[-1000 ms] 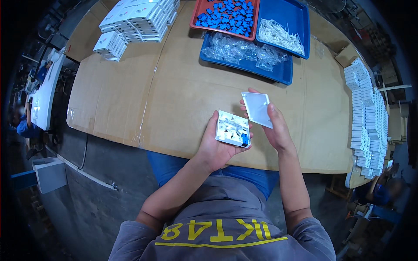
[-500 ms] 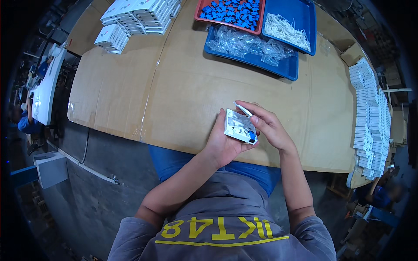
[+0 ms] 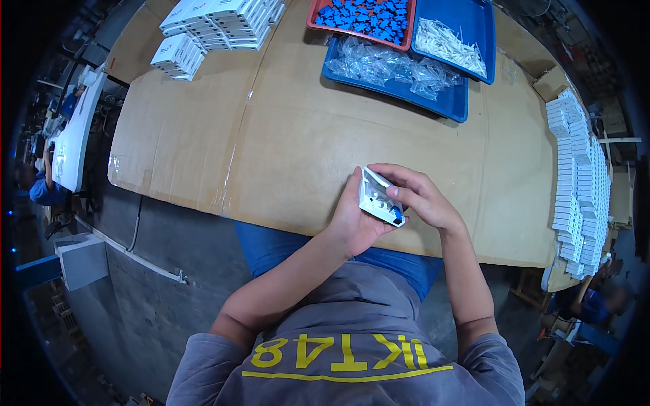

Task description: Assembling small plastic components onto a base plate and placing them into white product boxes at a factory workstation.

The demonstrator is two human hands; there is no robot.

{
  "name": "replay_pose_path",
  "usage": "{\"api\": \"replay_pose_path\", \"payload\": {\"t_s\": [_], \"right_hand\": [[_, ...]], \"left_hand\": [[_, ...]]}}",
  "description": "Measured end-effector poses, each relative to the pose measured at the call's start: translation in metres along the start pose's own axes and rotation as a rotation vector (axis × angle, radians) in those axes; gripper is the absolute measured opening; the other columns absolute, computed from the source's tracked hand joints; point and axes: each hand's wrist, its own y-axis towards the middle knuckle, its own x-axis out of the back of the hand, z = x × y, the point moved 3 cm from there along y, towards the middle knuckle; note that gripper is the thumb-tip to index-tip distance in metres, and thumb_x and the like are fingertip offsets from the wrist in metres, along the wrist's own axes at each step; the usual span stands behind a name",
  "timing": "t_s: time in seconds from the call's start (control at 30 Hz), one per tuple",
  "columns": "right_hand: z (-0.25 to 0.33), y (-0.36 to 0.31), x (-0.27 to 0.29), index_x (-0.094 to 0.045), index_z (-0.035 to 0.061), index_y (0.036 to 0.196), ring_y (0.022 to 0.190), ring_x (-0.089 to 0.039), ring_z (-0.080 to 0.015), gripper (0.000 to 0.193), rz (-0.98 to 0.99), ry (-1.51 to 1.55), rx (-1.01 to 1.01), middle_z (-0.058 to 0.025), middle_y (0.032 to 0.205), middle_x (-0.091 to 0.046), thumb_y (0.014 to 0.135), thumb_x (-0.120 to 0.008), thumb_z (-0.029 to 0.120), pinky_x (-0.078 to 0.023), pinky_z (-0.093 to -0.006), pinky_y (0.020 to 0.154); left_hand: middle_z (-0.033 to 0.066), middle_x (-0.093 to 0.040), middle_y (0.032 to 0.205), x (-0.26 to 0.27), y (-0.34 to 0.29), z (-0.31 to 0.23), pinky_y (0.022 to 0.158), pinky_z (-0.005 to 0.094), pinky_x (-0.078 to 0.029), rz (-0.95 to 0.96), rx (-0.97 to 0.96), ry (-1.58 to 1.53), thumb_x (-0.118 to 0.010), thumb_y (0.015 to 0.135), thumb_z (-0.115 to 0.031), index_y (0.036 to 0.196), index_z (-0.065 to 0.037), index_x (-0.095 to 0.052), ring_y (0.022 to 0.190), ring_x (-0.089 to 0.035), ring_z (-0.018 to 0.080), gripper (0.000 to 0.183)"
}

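Note:
A small shallow white box (image 3: 372,196) is held tilted above the near part of the cardboard-covered table. Inside it I see small white pieces, clear plastic and a blue piece (image 3: 397,214) at the lower right corner. My left hand (image 3: 349,220) grips the box from the left and from below. From the right, my right hand (image 3: 425,201) closes over its far right side, the thumb over the open inside and the fingers along the far edge. The right fingers partly hide the box, and any slim piece under them cannot be made out.
A blue tray (image 3: 433,108) holds clear plastic bags. Behind it stand a red tray (image 3: 318,24) of blue parts and a blue tray (image 3: 489,40) of white sticks. White boxes are stacked far left (image 3: 223,24) and right (image 3: 575,196). Other people work at both sides.
The slim white piece in my right fingers is no longer distinct. My right hand has closed in on the box, which is now tilted more and slightly farther right.

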Motion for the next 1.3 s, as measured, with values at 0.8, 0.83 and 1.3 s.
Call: {"api": "replay_pose_path", "payload": {"t_s": [0.8,0.83,1.3], "right_hand": [[-0.01,0.009,-0.004,-0.074,0.008,0.131,0.085,-0.062,-0.0074,0.038,-0.14,-0.039,-0.12,-0.006,0.098,-0.078,0.107,-0.062,0.035,-0.053,-0.0263,0.078],[-0.011,0.009,-0.003,-0.074,0.0076,0.131,0.085,-0.062,-0.0074,0.038,-0.13,-0.034,-0.134,-0.006,0.096,-0.078,0.107,-0.062,0.035,-0.053,-0.0266,0.078],[-0.021,0.012,-0.005,-0.071,0.0044,0.133,0.096,-0.064,-0.0108,0.038,-0.118,-0.026,-0.07,-0.0056,0.103,-0.074,0.108,-0.061,0.032,-0.053,-0.0291,0.088]], "left_hand": [[0.0128,-0.054,0.142,0.005,0.002,-0.004,0.104,0.0546,-0.049,-0.112,0.038,0.011,-0.016,0.113,-0.053,0.147,-0.013,-0.046,0.128,-0.056,0.0301,0.061],[0.0127,-0.055,0.141,0.007,0.003,-0.004,0.103,0.0545,-0.05,-0.109,0.045,0.007,-0.016,0.113,-0.053,0.146,-0.013,-0.047,0.126,-0.057,0.0303,0.06],[0.0132,-0.056,0.139,0.007,0.006,-0.007,0.102,0.0554,-0.051,-0.148,0.055,0.039,-0.019,0.113,-0.053,0.145,-0.012,-0.048,0.126,-0.059,0.0313,0.059]]}}
